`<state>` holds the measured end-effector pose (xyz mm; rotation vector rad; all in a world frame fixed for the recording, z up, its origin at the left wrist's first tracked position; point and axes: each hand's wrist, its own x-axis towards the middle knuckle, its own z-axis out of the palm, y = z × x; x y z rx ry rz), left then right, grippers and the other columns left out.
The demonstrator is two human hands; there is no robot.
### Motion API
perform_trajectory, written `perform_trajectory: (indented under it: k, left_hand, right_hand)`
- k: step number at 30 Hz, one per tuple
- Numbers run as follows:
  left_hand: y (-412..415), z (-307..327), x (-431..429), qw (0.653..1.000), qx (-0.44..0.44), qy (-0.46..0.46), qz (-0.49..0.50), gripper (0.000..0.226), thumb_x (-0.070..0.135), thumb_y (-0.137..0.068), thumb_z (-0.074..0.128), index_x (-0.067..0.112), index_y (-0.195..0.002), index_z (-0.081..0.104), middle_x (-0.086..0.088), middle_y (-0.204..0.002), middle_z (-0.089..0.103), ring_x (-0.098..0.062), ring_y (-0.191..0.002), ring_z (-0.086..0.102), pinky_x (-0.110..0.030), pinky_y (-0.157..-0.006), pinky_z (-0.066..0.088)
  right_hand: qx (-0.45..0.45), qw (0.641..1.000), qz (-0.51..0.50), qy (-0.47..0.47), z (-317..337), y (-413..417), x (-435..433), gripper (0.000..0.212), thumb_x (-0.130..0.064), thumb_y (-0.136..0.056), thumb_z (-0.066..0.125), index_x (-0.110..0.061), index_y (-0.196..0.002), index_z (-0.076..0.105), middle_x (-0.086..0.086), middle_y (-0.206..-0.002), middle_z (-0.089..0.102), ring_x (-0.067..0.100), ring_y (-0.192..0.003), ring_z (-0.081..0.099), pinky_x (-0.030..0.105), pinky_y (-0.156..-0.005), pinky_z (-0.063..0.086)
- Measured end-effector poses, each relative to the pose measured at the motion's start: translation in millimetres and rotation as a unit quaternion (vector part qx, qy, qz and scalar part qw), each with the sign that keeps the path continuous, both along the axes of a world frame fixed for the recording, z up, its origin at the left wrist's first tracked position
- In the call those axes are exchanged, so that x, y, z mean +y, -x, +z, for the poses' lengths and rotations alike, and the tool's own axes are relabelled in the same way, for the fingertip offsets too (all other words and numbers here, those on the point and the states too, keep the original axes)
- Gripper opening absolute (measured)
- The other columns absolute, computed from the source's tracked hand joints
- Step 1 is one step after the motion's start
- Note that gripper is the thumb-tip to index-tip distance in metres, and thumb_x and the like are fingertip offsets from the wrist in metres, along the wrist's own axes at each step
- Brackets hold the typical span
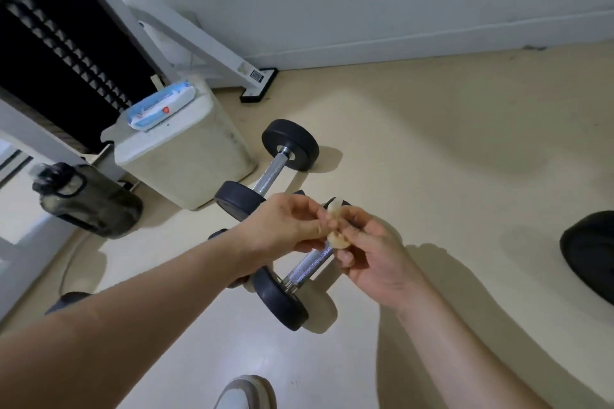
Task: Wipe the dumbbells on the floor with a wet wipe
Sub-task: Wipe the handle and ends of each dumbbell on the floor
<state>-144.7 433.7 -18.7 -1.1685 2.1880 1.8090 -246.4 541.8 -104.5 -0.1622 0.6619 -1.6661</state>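
Apparently the wiping was not under way at this instant: the left hand (282,226) and right hand (372,252) met in the air above the floor, both pinching a small crumpled wet wipe (339,240) between their fingertips, as if bunching or unfolding it. Directly beneath them lay the near dumbbell (307,265), its knurled steel handle not touched by the wipe, and the far dumbbell (270,173) lay just beyond it, beside the cream bin (186,159). Nothing showed whether either had been cleaned, so I judged both as left to do. The bin's lid was closed and its contents hidden; on the lid rested a blue-and-white pack of wipes (161,106). A dark water jug (86,199) stood left of the bin, its fill impossible to read.
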Motion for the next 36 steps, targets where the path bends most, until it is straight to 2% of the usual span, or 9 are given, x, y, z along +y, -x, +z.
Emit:
perform_trajectory:
  k: [6, 13, 15, 19, 21, 24, 29, 33, 36]
  left_hand:
    - [50, 50, 12, 0.996, 0.033, 0.065, -0.044, 0.021, -0.004, -0.075, 0.073, 0.008, -0.072, 0.056, -0.015, -0.071, 0.060, -0.020, -0.064, 0.061, -0.022, -0.059, 0.051]
    - [90, 87, 24, 0.979, 0.005, 0.113, -0.172, 0.019, 0.006, -0.077, 0.076, 0.005, -0.094, 0.068, -0.004, -0.065, 0.062, -0.012, -0.056, 0.056, -0.017, -0.050, 0.044]
    - [100, 89, 28, 0.971, 0.012, 0.126, -0.201, 0.016, 0.013, -0.078, 0.077, 0.003, -0.087, 0.069, -0.002, -0.058, 0.060, -0.009, -0.050, 0.054, -0.017, -0.048, 0.042]
    - [122, 75, 40, 0.971, 0.067, 0.048, -0.224, 0.014, 0.012, -0.077, 0.077, 0.011, -0.077, 0.063, -0.002, -0.062, 0.060, -0.011, -0.056, 0.057, -0.022, -0.055, 0.041]
    - [140, 66, 48, 0.971, 0.117, -0.029, -0.206, 0.017, 0.014, -0.072, 0.078, 0.017, -0.073, 0.061, -0.002, -0.072, 0.061, -0.011, -0.068, 0.059, -0.024, -0.062, 0.041]
    - [174, 51, 70, 0.942, 0.204, -0.210, -0.167, 0.016, 0.014, -0.071, 0.066, 0.021, -0.071, 0.051, -0.006, -0.092, 0.056, -0.016, -0.089, 0.059, -0.028, -0.070, 0.041]
    - [214, 35, 114, 0.845, 0.229, -0.476, -0.081, 0.013, 0.007, -0.074, 0.052, 0.013, -0.085, 0.049, -0.002, -0.070, 0.054, -0.014, -0.057, 0.051, -0.019, -0.053, 0.040]
    - [236, 16, 126, 0.890, 0.166, -0.419, -0.064, 0.022, 0.017, -0.090, 0.054, 0.017, -0.070, 0.048, 0.002, -0.061, 0.042, -0.010, -0.050, 0.040, -0.020, -0.040, 0.029]
    - [247, 5, 135, 0.911, 0.163, -0.367, -0.091, 0.027, 0.024, -0.096, 0.052, 0.019, -0.070, 0.045, 0.003, -0.055, 0.040, -0.008, -0.040, 0.034, -0.020, -0.037, 0.015]
  right_hand:
    - [0.294, 0.955, -0.032, -0.009, 54, 41, 35, 0.021, -0.003, -0.084, 0.066, -0.018, -0.097, 0.070, 0.009, -0.068, 0.063, 0.020, -0.060, 0.057, 0.026, -0.058, 0.049]
    - [0.731, 0.652, -0.123, -0.159, 107, 71, 65, 0.014, -0.016, -0.084, 0.065, -0.027, -0.084, 0.073, -0.007, -0.076, 0.070, 0.012, -0.074, 0.064, 0.032, -0.072, 0.052]
    - [0.689, 0.677, -0.169, -0.196, 115, 83, 79, 0.014, -0.015, -0.086, 0.064, -0.024, -0.078, 0.070, -0.009, -0.074, 0.068, 0.007, -0.070, 0.061, 0.023, -0.066, 0.051]
    - [0.339, 0.900, -0.216, -0.169, 125, 109, 116, 0.018, -0.008, -0.096, 0.052, -0.013, -0.079, 0.055, 0.004, -0.082, 0.067, 0.017, -0.079, 0.065, 0.025, -0.054, 0.048]
    - [0.230, 0.930, -0.250, -0.141, 129, 117, 139, 0.016, -0.006, -0.096, 0.050, -0.011, -0.082, 0.053, 0.005, -0.082, 0.066, 0.019, -0.077, 0.066, 0.024, -0.052, 0.047]
    - [0.205, 0.921, -0.291, -0.157, 132, 125, 164, 0.009, -0.007, -0.095, 0.051, -0.010, -0.087, 0.054, 0.003, -0.076, 0.063, 0.014, -0.067, 0.060, 0.023, -0.053, 0.044]
    - [0.319, 0.865, -0.251, -0.295, 143, 141, 195, 0.008, -0.001, -0.093, 0.054, -0.005, -0.095, 0.060, 0.006, -0.075, 0.054, 0.013, -0.061, 0.049, 0.023, -0.057, 0.041]
    - [0.491, 0.766, -0.089, -0.405, 154, 147, 203, 0.009, -0.011, -0.085, 0.069, -0.019, -0.084, 0.074, -0.001, -0.068, 0.056, 0.009, -0.063, 0.048, 0.015, -0.057, 0.040]
    - [0.429, 0.793, -0.133, -0.413, 155, 155, 193, 0.015, -0.005, -0.085, 0.066, -0.016, -0.076, 0.072, 0.002, -0.074, 0.061, 0.010, -0.070, 0.055, 0.022, -0.065, 0.047]
